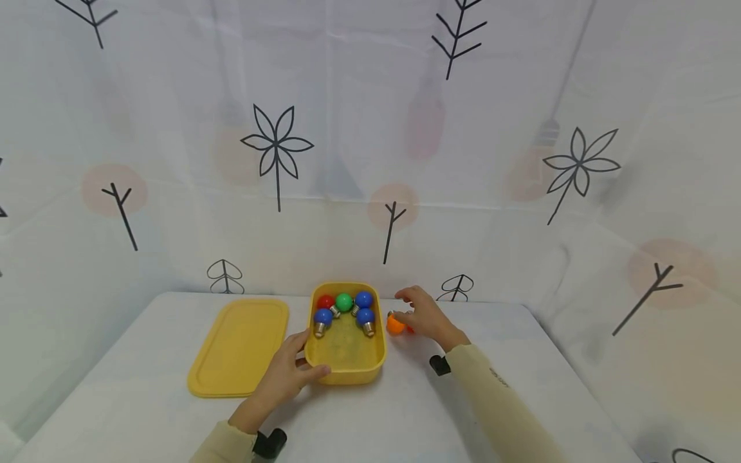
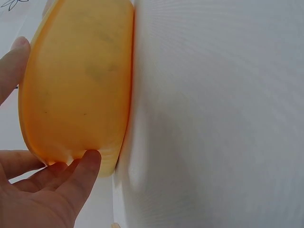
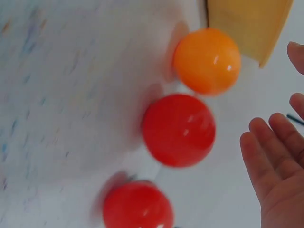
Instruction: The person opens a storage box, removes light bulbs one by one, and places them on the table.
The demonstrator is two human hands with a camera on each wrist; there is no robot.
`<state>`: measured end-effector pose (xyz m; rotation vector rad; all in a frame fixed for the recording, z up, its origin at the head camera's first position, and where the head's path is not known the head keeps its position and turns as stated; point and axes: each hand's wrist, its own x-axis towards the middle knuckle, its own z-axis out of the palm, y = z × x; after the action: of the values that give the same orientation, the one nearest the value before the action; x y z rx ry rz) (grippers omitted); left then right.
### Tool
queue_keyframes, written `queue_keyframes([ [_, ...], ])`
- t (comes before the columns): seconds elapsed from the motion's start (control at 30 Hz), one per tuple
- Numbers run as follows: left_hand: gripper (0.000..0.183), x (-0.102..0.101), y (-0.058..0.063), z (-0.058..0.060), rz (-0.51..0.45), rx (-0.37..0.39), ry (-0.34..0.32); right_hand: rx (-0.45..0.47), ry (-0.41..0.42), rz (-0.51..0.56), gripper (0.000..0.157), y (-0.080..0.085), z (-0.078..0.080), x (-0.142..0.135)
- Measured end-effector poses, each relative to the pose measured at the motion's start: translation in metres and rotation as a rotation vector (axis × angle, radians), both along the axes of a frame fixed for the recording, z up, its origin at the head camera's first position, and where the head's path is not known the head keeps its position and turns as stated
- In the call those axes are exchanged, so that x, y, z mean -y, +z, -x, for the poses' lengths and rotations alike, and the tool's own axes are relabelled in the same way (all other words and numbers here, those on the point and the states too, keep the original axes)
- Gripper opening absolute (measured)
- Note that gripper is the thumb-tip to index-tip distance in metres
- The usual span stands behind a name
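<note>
A yellow plastic box (image 1: 347,377) stands on the table with several coloured light bulbs inside: a red bulb (image 1: 326,301), a green bulb (image 1: 344,302) and blue bulbs (image 1: 364,299). My left hand (image 1: 287,370) grips its near left corner, thumb at the near wall and fingers along the side. Over the table to the right of the box, my right hand (image 1: 427,315) hovers with fingers loosely spread and nothing held. Beneath it lies an orange bulb (image 3: 207,61), close to the box, with a red bulb (image 3: 179,130) beside it and a second red bulb (image 3: 137,206) farther along.
Left of the box a flat yellow lid (image 1: 240,347) lies on the white-covered table (image 1: 370,427). Behind the table hangs a pale cloth (image 1: 347,225) printed with plants. Dark bands (image 1: 269,444) show at the cuffs of both sleeves.
</note>
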<state>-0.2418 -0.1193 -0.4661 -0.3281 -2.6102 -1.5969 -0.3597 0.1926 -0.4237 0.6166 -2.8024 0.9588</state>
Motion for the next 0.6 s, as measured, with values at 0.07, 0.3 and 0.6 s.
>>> queue_keyframes([
  [0.07, 0.088, 0.000, 0.001, 0.000, -0.003, 0.002, -0.002, -0.011, 0.024, -0.010, 0.041, 0.002, -0.002, 0.009],
  [0.3, 0.089, 0.002, 0.003, 0.001, -0.006, 0.020, -0.006, -0.027, 0.085, -0.054, 0.044, 0.009, -0.006, 0.035],
  [0.6, 0.088, 0.002, 0.005, 0.000, -0.018, 0.008, -0.013, -0.023, 0.154, -0.130, 0.044, 0.011, -0.006, 0.059],
])
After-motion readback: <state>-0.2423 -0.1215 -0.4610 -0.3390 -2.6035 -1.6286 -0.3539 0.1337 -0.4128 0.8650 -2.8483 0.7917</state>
